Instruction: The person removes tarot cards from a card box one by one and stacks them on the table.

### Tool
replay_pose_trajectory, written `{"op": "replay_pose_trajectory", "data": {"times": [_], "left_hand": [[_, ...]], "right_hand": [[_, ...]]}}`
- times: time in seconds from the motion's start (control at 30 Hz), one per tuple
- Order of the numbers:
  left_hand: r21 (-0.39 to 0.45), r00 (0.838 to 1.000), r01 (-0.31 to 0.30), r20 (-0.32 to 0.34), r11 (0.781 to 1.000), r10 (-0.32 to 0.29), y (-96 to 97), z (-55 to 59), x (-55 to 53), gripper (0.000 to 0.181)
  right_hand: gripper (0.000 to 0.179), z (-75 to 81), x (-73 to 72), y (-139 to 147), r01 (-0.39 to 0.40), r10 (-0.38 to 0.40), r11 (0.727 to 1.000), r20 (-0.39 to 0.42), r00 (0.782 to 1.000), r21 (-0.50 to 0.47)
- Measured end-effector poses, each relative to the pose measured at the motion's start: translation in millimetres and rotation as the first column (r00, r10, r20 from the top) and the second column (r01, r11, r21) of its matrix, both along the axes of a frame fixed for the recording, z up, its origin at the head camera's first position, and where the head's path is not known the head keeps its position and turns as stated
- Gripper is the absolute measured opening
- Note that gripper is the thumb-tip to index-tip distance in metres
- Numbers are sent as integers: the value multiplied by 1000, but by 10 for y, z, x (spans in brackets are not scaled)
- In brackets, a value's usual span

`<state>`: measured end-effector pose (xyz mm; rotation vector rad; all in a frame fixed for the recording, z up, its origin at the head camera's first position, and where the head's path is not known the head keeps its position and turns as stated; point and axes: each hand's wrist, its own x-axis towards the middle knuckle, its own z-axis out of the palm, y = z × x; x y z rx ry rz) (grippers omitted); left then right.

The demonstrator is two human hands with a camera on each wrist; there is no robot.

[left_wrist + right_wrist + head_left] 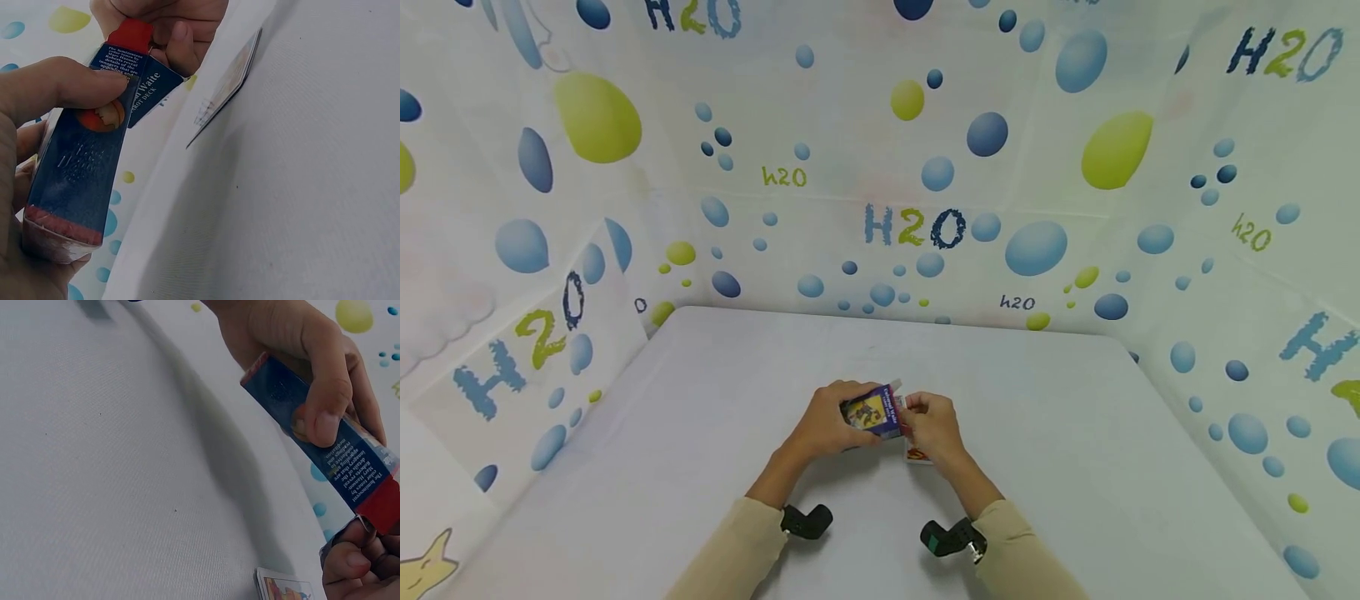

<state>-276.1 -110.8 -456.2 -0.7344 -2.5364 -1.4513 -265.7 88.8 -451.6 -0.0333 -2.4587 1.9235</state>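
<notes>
My left hand (823, 423) grips a dark blue tarot card box (872, 412) with a picture on its front, held tilted above the table. In the left wrist view the thumb lies along the narrow side of the box (78, 172). At the box's opened end, my right hand (937, 427) has its fingers curled, pinching a blue flap (147, 94) printed "Waite" and "Deck". A red inner edge (380, 506) shows there. Below the right hand lies a small stack of picture cards (917, 456), partly hidden by that hand.
A white cloth covers the table (700, 400). Behind and beside it hang white curtains (850, 125) with blue and green drops and "H2O" lettering. Black wrist cameras (808, 522) are strapped at both sleeve cuffs.
</notes>
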Motion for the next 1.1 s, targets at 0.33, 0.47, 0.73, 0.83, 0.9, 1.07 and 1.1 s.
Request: {"op": "replay_pose_trajectory", "data": {"times": [0.33, 0.47, 0.73, 0.83, 0.9, 1.07, 1.1], "left_hand": [[18, 1000, 23, -2, 1000, -23, -27, -9, -20, 78], [14, 1000, 30, 2, 999, -30, -27, -2, -21, 78], [12, 999, 20, 37, 1000, -20, -29, -16, -31, 79], [12, 999, 16, 44, 1000, -16, -35, -29, -37, 79], [9, 999, 16, 40, 1000, -17, -40, -39, -42, 78], [-2, 999, 20, 25, 1000, -20, -50, -45, -45, 78], [-2, 999, 20, 25, 1000, -20, -52, -45, -45, 78]], "right_hand": [[16, -14, -4, 66, -24, 27, 995, 34, 999, -92], [17, -15, 1, 86, -25, 31, 989, 41, 999, -149], [28, -55, 9, 102, -42, 46, 974, 13, 999, -221], [27, -78, 6, 105, -11, 12, 979, 2, 1000, -203], [26, -92, 3, 112, 12, -12, 981, 3, 1000, -196], [27, -100, 0, 142, 49, -49, 978, 5, 999, -202], [27, -98, 2, 150, 54, -54, 979, 4, 999, -197]]}}
